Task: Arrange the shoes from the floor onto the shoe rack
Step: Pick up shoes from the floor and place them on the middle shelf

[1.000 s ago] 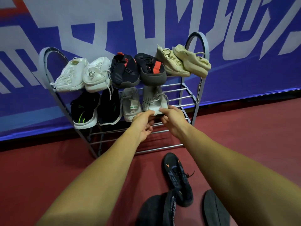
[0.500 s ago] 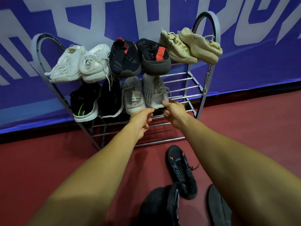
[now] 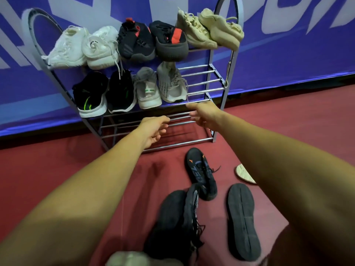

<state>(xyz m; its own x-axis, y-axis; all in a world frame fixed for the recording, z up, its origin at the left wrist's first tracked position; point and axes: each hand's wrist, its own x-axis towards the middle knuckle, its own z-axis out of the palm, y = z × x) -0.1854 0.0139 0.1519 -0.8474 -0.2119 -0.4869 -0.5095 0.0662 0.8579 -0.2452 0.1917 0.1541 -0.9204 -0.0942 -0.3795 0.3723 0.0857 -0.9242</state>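
Shoe rack [image 3: 221, 73]: three pairs on the top shelf, and a black pair [image 3: 103, 93] and grey pair [image 3: 159, 87] at the left of the middle shelf. Left hand [image 3: 153, 129], right hand [image 3: 203, 114]: both relaxed, holding nothing, in front of the rack. Floor: three black shoes [image 3: 243, 219] and a pale sole [image 3: 244, 173] unshelved; judged mostly done.

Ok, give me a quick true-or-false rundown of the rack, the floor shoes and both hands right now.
1. The left hand and the right hand hold nothing. True.
2. A black shoe lies sole up on the floor. True.
3. The grey pair sits on the floor. False: it is on the middle shelf, right of the black-and-green pair.
4. The bottom shelf holds a shoe. False: only bare bars show.
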